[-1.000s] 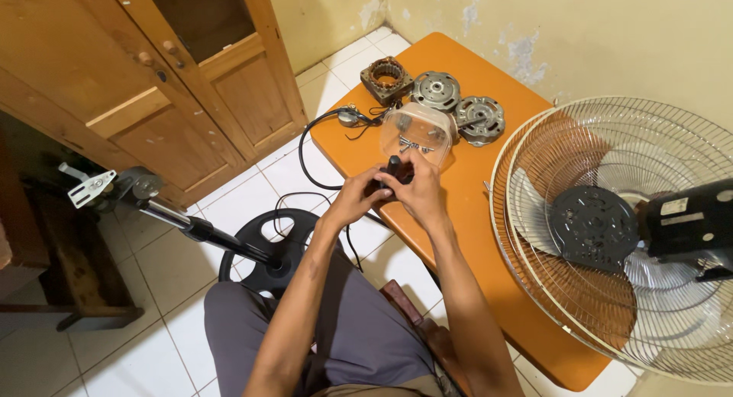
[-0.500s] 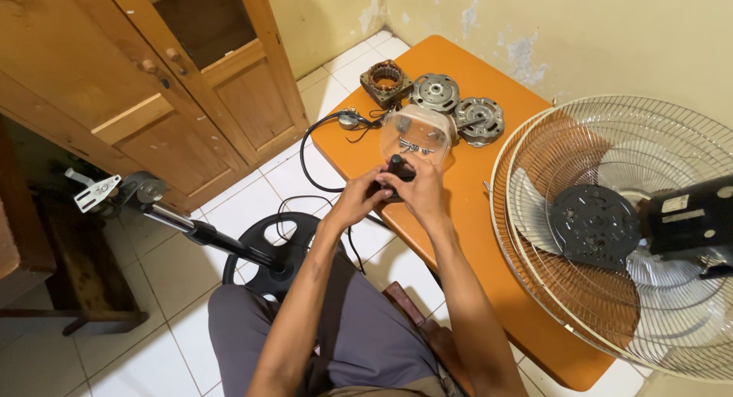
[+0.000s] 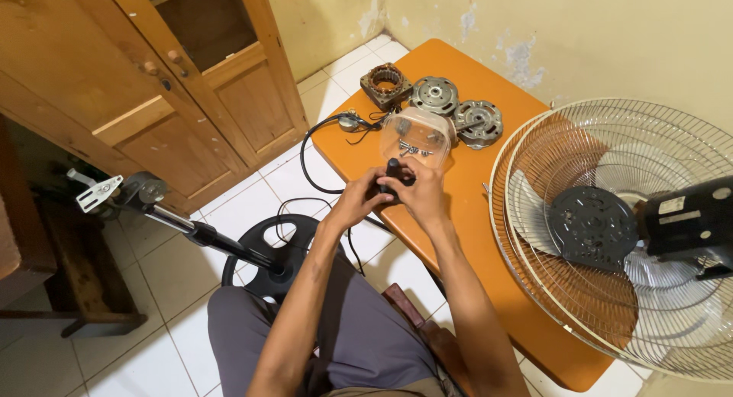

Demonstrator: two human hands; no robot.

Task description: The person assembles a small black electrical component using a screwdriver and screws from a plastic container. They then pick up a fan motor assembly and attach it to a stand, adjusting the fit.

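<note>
Both hands meet at the near edge of the orange table, the left hand and the right hand clenched together around a small black part, whose top pokes up between the fingertips; what kind of part it is cannot be told, since the fingers cover most of it. Its visible long axis runs roughly from 6 to 12 o'clock, pointing away from the person, and both hands sit equally close to it, the left at its 8 o'clock side, the right at its 4 o'clock side. Largest in view, at 3 o'clock from the hands, is the fan guard, a pale wire cage lying across the table's right end with the black motor housing on top of it. At 8 o'clock, on the tiled floor, lies the fan stand with its round black base. Just past the hands at 12 o'clock sits a clear plastic bowl holding a few screws, close to the black part but not touching it as far as can be seen. Beyond the bowl, from 11 to 1 o'clock, lie the copper-wound stator and two grey motor end covers. A black power cord loops off the table's left edge at 10 o'clock.
</note>
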